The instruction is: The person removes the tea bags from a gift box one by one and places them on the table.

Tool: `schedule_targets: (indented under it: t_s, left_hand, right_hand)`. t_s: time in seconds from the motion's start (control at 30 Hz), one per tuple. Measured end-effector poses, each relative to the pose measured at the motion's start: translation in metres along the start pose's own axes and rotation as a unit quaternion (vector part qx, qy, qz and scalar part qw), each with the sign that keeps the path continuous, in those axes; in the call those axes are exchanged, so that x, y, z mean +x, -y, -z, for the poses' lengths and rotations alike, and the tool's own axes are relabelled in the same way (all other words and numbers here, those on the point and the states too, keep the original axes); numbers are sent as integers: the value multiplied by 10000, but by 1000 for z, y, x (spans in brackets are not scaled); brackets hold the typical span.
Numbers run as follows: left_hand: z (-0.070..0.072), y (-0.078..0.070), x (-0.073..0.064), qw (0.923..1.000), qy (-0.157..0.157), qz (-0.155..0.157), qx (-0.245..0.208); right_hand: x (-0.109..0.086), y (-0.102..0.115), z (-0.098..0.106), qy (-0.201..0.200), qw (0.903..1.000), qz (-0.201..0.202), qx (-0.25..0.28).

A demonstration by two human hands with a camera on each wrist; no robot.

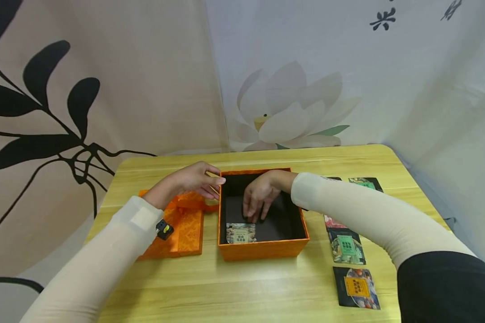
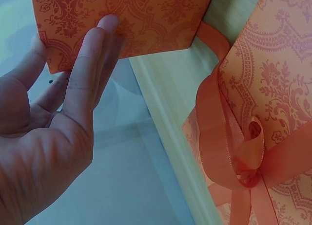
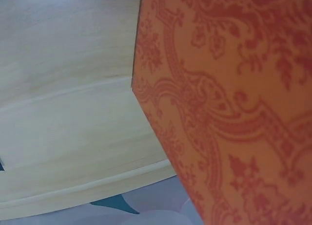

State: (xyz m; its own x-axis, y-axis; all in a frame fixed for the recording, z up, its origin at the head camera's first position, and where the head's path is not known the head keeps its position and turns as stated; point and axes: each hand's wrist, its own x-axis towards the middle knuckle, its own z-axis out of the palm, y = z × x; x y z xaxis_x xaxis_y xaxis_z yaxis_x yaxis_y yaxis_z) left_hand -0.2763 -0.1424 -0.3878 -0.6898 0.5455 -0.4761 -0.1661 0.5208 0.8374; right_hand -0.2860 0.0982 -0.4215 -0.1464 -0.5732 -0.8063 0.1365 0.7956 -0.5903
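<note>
An orange patterned box (image 1: 262,252) with a black inside stands open on the table. My left hand (image 1: 200,180) is at its far left corner. In the left wrist view, the fairly straight fingers (image 2: 83,74) lie against the patterned outer wall (image 2: 161,25), with the thumb by its edge. My right hand (image 1: 262,195) reaches down into the box, fingers bent toward the floor. Its fingertips are right at the edge of a small printed packet (image 1: 241,233) lying in the near left corner. The right wrist view shows only the box's outer wall (image 3: 234,113), not the hand.
Left of the box lies an orange patterned lid (image 1: 190,235) with an orange ribbon (image 2: 209,132) tied in a bow. Several printed packets lie along the table's right side, among them a green-labelled packet (image 1: 346,246) and an orange-labelled packet (image 1: 356,287). A printed curtain hangs behind.
</note>
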Motion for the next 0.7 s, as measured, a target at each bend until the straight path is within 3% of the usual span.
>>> schedule_targets:
  t_s: [0.2,0.43,0.7]
  left_hand:
    - [0,0,1,10000,-11,10,10]
    - [-1,-1,0,10000,-11,-17,41]
    - [-2,-2,-1,9999,-42,2,110]
  right_hand:
    - [0,-1,-2,-130,9998,120,-114]
    - [1,-1,-13,-320,9967,532,-530]
    - [-3,0,-22,-853,9909,614,-839]
